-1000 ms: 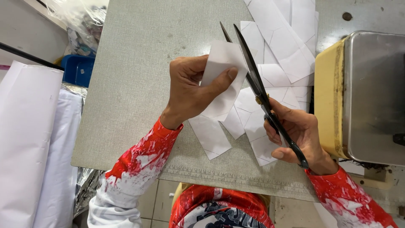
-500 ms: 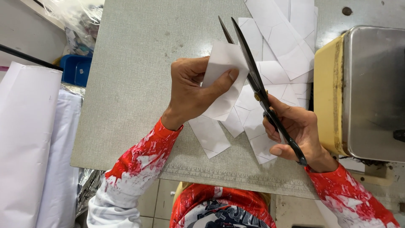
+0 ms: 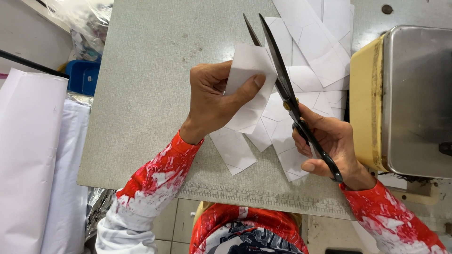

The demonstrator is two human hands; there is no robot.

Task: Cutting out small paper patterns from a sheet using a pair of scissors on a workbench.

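Observation:
My left hand (image 3: pixel 212 101) pinches a white fabric piece (image 3: pixel 248 84) above the grey table (image 3: pixel 146 94), thumb on top. My right hand (image 3: pixel 329 146) grips large black scissors (image 3: pixel 282 89) by the handles. The blades point away from me and stand slightly apart, right against the piece's right edge. Under both hands lie several white cut pieces (image 3: pixel 310 61), spreading toward the table's far right.
A sewing machine with a yellow body and metal plate (image 3: pixel 409 99) stands at the right. White fabric rolls (image 3: pixel 28 160) lean at the left, beside a blue bin (image 3: pixel 82 75) and a plastic bag. A ruler strip (image 3: pixel 263 195) runs along the table's near edge.
Both hands and the scissors stay nearly where they were. The scissor tips have shifted very slightly left along the piece's edge.

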